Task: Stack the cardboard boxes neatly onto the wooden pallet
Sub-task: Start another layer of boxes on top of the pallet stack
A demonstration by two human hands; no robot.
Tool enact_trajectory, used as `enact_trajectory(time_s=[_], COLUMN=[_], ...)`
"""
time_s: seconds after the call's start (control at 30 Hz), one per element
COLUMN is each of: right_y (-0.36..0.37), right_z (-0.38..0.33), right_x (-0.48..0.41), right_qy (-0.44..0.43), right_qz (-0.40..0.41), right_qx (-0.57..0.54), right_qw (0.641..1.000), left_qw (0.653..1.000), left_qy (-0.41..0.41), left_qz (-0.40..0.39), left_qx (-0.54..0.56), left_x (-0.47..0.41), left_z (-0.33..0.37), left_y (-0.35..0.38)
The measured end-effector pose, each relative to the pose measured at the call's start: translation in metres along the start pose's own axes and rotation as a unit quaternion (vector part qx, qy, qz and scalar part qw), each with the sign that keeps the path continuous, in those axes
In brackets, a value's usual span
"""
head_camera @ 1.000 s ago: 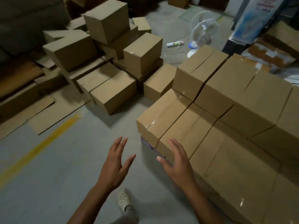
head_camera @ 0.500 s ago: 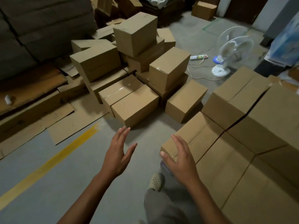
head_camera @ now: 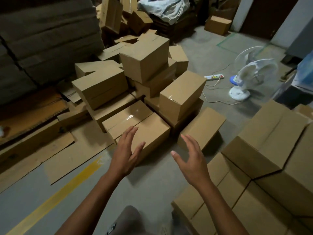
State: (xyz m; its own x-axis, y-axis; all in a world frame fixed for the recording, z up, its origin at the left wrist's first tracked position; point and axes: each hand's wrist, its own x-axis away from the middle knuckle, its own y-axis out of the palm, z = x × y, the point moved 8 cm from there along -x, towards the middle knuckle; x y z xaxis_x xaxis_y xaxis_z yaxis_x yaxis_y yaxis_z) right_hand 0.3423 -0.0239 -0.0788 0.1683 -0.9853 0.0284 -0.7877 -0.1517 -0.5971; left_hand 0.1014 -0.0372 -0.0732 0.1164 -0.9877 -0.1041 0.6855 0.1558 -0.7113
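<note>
I have both hands out in front of me and neither carries anything. My left hand (head_camera: 126,153) and my right hand (head_camera: 191,158) are spread wide, fingers (head_camera: 131,133) straight and parted, palms turned toward each other as if to take a box by its two ends. They point at the nearest loose box (head_camera: 152,131), which lies on the concrete floor (head_camera: 169,184) at the near edge of the heap of cardboard boxes (head_camera: 144,73). My left hand overlaps that box's near corner in the view, but I cannot tell whether it touches. Just right of it another loose box (head_camera: 201,129) sits on the floor, and behind both the heap rises in untidy tiers, several boxes tilted or resting askew on others. The stacked boxes (head_camera: 271,150) stand at my right in tight rows, a lower row nearest me and a taller tier behind it. The wooden pallet itself is hidden beneath them. I judge the stacking well begun but far from finished: the pallet load looks neat so far, yet many boxes wait in the heap, and this cycle is only at the reach, with the grasp, lift and carry not yet done. Flattened cardboard sheets (head_camera: 59,150) and a yellow line (head_camera: 55,197) lie on the floor to my left. A fan (head_camera: 250,77) and a power strip (head_camera: 214,76) stand beyond the heap.
</note>
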Motion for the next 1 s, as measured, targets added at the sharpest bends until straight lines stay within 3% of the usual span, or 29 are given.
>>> enact_trajectory(time_s=[0.67,1.0], right_y=[-0.002,-0.002], right_z=[0.014,0.124], right_x=[-0.353,-0.512], right_qy=[0.11,0.242], right_qz=[0.127,0.117], right_qx=[0.004,-0.072], right_qw=[0.986,0.961], left_qw=[0.988,0.974], left_qy=[0.107,0.059], left_qz=[-0.114,-0.219], left_qx=[-0.004,-0.028], left_x=[-0.422,-0.586], left_z=[-0.033,-0.062], left_y=[0.038,0.152])
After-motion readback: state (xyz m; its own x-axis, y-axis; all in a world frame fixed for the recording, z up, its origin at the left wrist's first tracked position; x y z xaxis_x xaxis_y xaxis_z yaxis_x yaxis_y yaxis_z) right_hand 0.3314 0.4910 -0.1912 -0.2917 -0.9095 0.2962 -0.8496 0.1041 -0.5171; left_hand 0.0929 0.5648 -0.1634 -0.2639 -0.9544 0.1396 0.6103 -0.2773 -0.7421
